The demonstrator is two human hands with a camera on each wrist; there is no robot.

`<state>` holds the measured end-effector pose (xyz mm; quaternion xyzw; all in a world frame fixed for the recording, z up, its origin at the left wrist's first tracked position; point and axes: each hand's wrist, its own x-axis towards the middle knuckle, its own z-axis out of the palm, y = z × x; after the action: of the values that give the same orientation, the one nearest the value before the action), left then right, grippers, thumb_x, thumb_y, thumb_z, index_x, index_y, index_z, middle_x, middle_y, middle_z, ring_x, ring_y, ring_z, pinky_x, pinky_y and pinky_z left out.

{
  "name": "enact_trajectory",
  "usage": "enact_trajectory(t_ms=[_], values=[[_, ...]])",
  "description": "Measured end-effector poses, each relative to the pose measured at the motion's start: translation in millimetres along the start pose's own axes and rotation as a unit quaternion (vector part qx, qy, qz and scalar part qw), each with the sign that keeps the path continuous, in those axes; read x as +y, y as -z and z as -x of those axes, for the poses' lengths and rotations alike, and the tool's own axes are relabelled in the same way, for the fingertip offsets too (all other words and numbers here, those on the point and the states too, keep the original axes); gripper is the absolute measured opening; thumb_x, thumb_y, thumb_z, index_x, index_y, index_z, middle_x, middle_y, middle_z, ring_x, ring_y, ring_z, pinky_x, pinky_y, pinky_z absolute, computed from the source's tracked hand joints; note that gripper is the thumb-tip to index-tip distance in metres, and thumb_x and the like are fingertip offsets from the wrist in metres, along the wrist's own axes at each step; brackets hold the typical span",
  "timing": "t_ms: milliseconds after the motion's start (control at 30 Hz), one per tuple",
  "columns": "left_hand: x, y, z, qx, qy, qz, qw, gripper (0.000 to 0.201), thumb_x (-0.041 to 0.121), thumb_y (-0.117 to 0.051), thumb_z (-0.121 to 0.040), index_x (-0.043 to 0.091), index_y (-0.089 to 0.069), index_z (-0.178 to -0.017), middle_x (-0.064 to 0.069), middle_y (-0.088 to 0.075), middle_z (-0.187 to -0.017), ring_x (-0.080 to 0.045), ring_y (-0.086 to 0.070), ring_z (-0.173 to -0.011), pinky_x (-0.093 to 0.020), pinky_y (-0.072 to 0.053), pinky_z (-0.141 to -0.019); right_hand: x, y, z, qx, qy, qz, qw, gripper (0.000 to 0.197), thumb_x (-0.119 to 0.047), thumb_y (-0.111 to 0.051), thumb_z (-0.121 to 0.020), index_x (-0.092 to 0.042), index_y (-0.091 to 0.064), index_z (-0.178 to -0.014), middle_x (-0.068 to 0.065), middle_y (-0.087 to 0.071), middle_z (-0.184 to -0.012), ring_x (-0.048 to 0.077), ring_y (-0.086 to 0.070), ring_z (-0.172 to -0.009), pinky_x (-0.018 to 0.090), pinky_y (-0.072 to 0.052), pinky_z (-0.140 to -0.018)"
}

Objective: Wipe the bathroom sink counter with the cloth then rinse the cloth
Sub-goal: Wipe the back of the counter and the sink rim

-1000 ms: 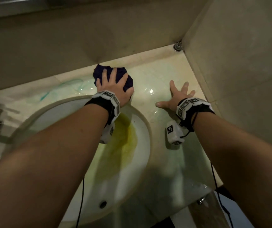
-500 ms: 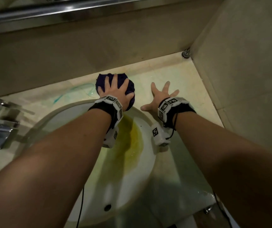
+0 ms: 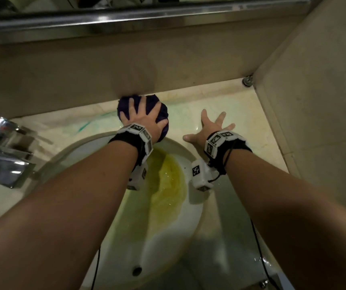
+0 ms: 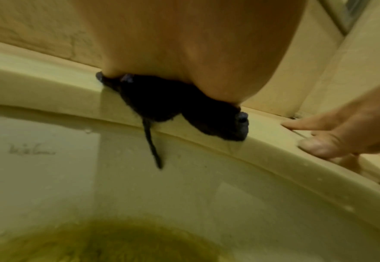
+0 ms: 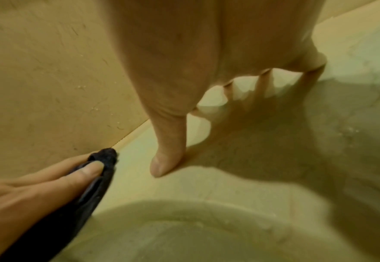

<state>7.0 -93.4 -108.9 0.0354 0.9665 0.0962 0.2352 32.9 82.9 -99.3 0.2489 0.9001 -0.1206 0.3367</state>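
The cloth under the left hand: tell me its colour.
Dark purple, almost navy. The cloth shows it best in the head view, under the left hand.

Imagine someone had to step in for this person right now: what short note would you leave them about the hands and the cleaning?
Left hand: spread flat, pressing the dark cloth onto the counter behind the sink, against the back wall.
Right hand: open, fingers splayed, resting on the wet counter right of the cloth, holding nothing.
Done: wiping is under way; the counter near the hands looks wet.
Left: teal streaks remain on the counter left of the cloth, towards the tap. The basin has a yellow-green stain. The cloth is not yet rinsed.
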Motion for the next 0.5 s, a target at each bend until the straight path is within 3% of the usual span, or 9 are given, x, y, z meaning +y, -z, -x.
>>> enact_trajectory(t_ms=[133,300,400,500], values=[[13.0,-4.4,-4.0,0.028,0.04,0.004,0.999,0.059,0.059,-0.026,-0.095,0.041,-0.009,-0.149,-0.002,0.006,-0.16,-0.038,0.011,-0.144,-0.061,-0.001,-0.112,2.8,-0.5,-3.2,-0.003,-0.003,0.0,1.0,0.114,-0.069,-0.069,-0.065,-0.048,0.009,-0.146,0.01,0.029,-0.154,0.054,0.017,-0.138,0.07,-0.013,-0.106],[41.4,-10.4,1.6,-0.013,-0.04,-0.002,0.999,0.059,0.056,-0.03,-0.095,0.041,-0.009,-0.148,0.0,0.009,-0.16,-0.038,0.014,-0.144,-0.06,0.002,-0.113,-1.5,3.4,0.0,-0.002,-0.005,0.008,1.0,0.115,-0.071,-0.068,-0.065,-0.047,0.01,-0.146,0.011,0.028,-0.155,0.055,0.014,-0.138,0.07,-0.013,-0.106],[21.8,-2.9,-1.2,-0.025,-0.063,-0.011,0.998,0.059,0.057,-0.031,-0.095,0.044,-0.01,-0.148,0.004,0.009,-0.16,-0.032,0.014,-0.145,-0.056,0.002,-0.115,-1.3,4.8,3.9,-0.005,-0.006,0.009,1.0,0.114,-0.071,-0.068,-0.066,-0.047,0.01,-0.146,0.011,0.028,-0.155,0.054,0.015,-0.138,0.07,-0.013,-0.106],[-12.3,4.7,-2.5,-0.004,-0.019,0.0,1.0,0.058,0.057,-0.031,-0.096,0.044,-0.011,-0.148,0.003,0.006,-0.16,-0.031,0.01,-0.146,-0.055,-0.001,-0.116,0.3,6.9,6.2,-0.008,0.002,-0.001,1.0,0.114,-0.069,-0.069,-0.066,-0.047,0.009,-0.146,0.01,0.029,-0.155,0.054,0.016,-0.138,0.07,-0.013,-0.105]])
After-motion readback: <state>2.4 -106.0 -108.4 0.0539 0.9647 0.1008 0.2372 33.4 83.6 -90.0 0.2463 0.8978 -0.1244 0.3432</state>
